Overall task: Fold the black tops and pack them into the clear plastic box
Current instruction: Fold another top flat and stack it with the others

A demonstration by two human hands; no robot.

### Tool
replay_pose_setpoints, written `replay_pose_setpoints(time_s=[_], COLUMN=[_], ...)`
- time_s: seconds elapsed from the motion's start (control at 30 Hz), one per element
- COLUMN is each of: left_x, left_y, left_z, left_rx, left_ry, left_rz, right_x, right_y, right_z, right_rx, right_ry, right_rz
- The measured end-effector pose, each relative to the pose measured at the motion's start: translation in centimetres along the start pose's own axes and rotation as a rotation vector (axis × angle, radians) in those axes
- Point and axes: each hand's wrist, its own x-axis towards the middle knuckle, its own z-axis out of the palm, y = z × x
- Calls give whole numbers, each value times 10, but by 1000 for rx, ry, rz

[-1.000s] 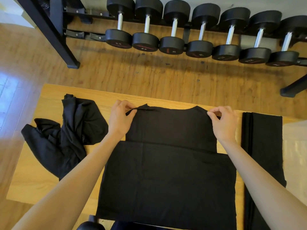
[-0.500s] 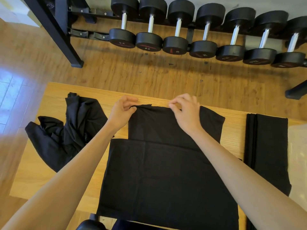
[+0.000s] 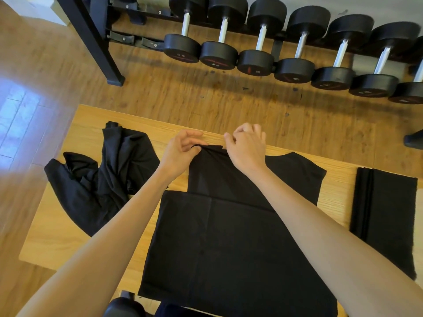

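Black cloth fills the middle of the wooden table [image 3: 338, 177]: the top [image 3: 229, 236] we are folding lies flat, our left hand [image 3: 180, 154] and right hand [image 3: 246, 148] pinching its far edge close together. We judge the fold half done; next we draw that edge toward us. Left of it lies a crumpled top [image 3: 103, 179], right of it a folded top [image 3: 384, 209]. No plastic box shows plainly.

wood-plank floor [image 3: 206, 99], black dumbbell rack [image 3: 274, 42] along the wall, pale wooden table [image 3: 75, 225]
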Motion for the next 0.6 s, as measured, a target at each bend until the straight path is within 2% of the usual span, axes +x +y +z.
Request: replay_pose_setpoints(time_s=[0.13, 0.27, 0.43, 0.6], left_x=[1, 1, 4, 3], left_y=[-3, -4, -7, -10], left_z=[-2, -3, -6, -6], left_rx=[-6, -21, 51, 197], left_ry=[1, 6, 57, 124], left_rz=[2, -2, -40, -61], right_x=[-2, -1, 1, 3], right_y=[0, -4, -2, -1], right_z=[8, 9, 16, 32], right_rx=[173, 367, 379, 210], right_ry=[-90, -111, -24, 105], right_rz=[25, 64, 89, 64])
